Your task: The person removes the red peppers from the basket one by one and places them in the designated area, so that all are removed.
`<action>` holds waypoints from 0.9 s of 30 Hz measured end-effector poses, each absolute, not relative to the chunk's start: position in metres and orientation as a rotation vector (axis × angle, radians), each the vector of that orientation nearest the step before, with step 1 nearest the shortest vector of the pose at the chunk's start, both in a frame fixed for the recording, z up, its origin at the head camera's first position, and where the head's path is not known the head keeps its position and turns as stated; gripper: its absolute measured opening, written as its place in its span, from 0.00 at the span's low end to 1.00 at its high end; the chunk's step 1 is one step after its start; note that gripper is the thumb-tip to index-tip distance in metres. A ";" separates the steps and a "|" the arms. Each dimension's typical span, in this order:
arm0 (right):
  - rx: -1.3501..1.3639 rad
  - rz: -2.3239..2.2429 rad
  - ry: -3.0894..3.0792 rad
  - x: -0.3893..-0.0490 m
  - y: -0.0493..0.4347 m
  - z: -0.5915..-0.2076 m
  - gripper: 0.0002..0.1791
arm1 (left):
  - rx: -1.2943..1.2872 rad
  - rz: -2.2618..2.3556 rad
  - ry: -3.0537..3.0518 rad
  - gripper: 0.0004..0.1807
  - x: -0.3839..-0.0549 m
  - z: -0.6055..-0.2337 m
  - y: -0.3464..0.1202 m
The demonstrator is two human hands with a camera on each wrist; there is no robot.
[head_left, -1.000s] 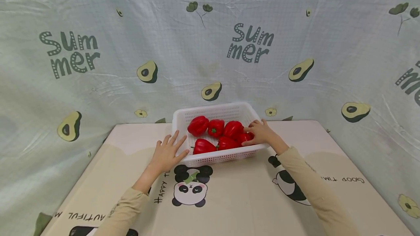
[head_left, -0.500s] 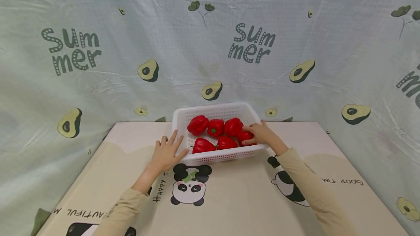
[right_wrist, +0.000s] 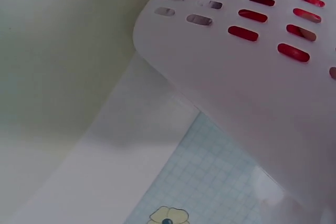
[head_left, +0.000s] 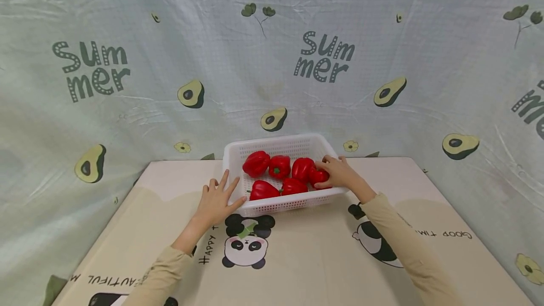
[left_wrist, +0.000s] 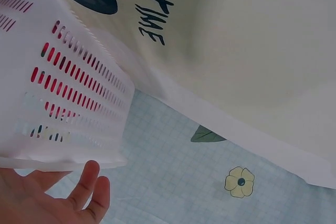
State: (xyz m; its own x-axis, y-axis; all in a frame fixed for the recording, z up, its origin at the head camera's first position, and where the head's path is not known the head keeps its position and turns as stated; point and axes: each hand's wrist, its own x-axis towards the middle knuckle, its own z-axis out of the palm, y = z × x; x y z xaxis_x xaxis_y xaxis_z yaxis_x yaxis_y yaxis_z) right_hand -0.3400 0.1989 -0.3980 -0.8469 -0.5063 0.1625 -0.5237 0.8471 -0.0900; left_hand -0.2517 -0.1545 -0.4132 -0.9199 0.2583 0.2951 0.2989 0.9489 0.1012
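- Shifting at the right end of the white basket [head_left: 293, 202]: the far-right pepper [head_left: 302, 169] had slid a little nearer within the last half second, close in beside the right-most pepper [head_left: 318, 177]; they looked to be touching.
- Right hand [head_left: 335, 173]: grip clamped on the right-most pepper, fingers to the far side, thumb to the near. The right wrist view caught mostly basket wall, so finger detail could not be told there.
- Left hand [head_left: 214, 203]: grip apart, fingers spread at the basket's left rim; its place had barely altered.
- All six peppers were inside the basket, which had kept its place on the table [head_left: 323, 249].
- Meaning, as judged: handling was confined to the right end, resettling one pepper among its neighbours; no clear lift was evident.
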 end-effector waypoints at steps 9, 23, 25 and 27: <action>0.773 0.190 -2.859 -0.338 0.199 -0.397 0.31 | -0.432 -0.253 -2.831 0.36 -0.252 -0.415 -0.155; 0.790 0.069 -2.788 -0.335 0.205 -0.391 0.38 | -0.438 -0.238 -2.825 0.36 -0.252 -0.413 -0.156; 0.798 0.089 -2.792 -0.334 0.205 -0.389 0.37 | -0.434 -0.242 -2.827 0.36 -0.252 -0.413 -0.155; 0.806 0.112 -2.797 -0.332 0.205 -0.386 0.38 | -0.432 -0.248 -2.825 0.36 -0.251 -0.412 -0.156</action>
